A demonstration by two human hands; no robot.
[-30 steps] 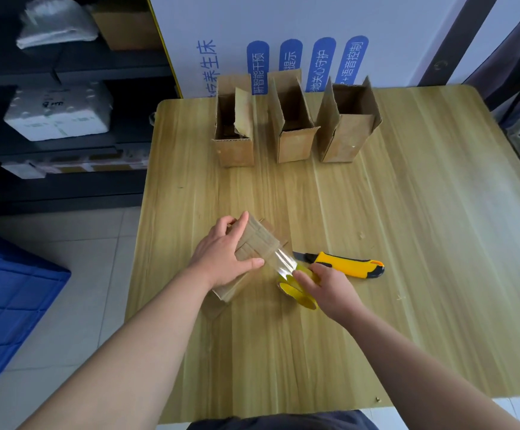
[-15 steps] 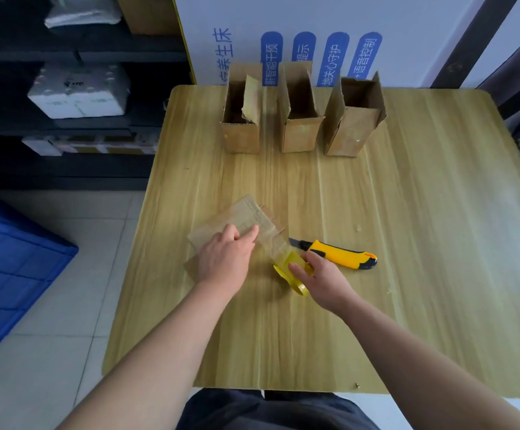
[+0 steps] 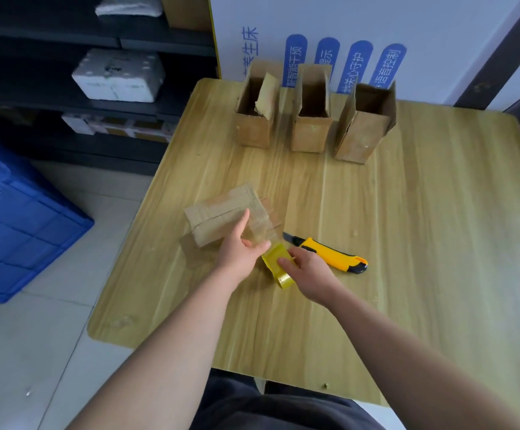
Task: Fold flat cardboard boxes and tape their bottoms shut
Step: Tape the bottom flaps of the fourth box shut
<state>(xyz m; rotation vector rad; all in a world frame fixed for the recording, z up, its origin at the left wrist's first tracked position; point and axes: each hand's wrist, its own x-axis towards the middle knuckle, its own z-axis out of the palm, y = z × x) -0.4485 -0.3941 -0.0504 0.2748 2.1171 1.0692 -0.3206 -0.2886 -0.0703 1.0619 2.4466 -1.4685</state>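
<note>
A small cardboard box (image 3: 218, 217) lies on its side on the wooden table (image 3: 407, 243), its taped bottom facing me. My left hand (image 3: 242, 248) rests against the box's near right end, fingers and thumb pinching the clear tape strip (image 3: 260, 232) that runs from the box to the roll. My right hand (image 3: 309, 268) grips the yellow tape roll (image 3: 275, 263) just right of the left hand, low on the table. Both hands sit close together, nearly touching.
A yellow utility knife (image 3: 330, 256) lies just right of my right hand, blade out toward the box. Three upright open boxes (image 3: 313, 119) stand in a row at the table's far edge before a white sign. A blue crate (image 3: 13, 225) and dark shelves are left of the table.
My left hand slid from the box's top down to its right end and onto the tape strip. The view shifted left. My right hand stays on the roll.
</note>
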